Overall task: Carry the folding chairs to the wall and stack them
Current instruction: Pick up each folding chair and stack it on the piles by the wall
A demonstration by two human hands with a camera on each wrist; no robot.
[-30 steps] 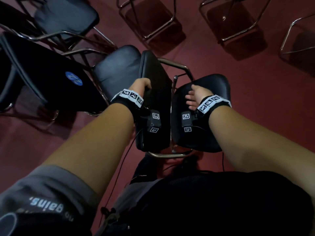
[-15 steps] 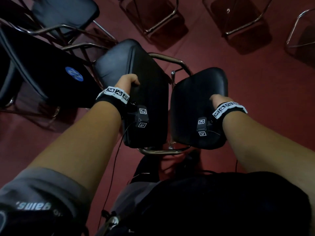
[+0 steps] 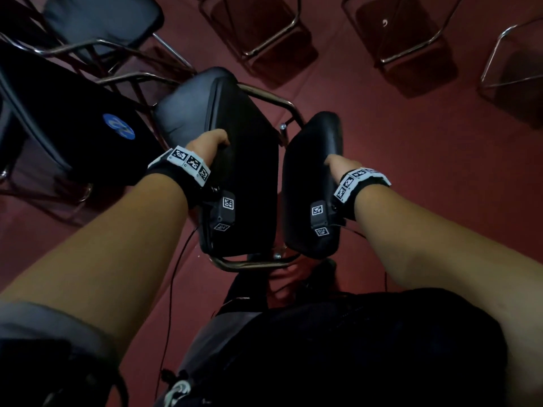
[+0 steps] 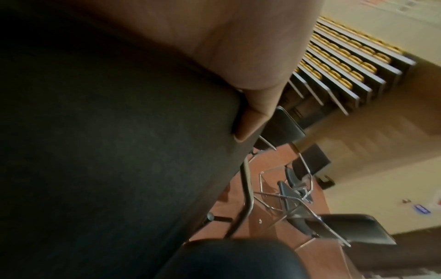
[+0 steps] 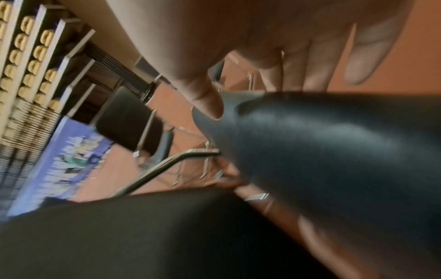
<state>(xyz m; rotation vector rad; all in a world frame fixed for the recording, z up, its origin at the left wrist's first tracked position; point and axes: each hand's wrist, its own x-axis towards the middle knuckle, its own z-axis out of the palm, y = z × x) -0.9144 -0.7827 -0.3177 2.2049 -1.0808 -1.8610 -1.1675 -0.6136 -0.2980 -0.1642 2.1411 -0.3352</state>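
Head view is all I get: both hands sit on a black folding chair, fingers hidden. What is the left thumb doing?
Observer: On the left hand, the thumb presses over the edge of the left pad.
Operator: And the right?
Observer: The right hand has its thumb on the near face of the right pad, fingers behind it.
Operator: Anything beyond the chairs?
Observer: Tiered rows of yellow seats rise beside a pale wall.

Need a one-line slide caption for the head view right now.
Left hand and right hand grip the two black pads of a folding chair above red carpet.
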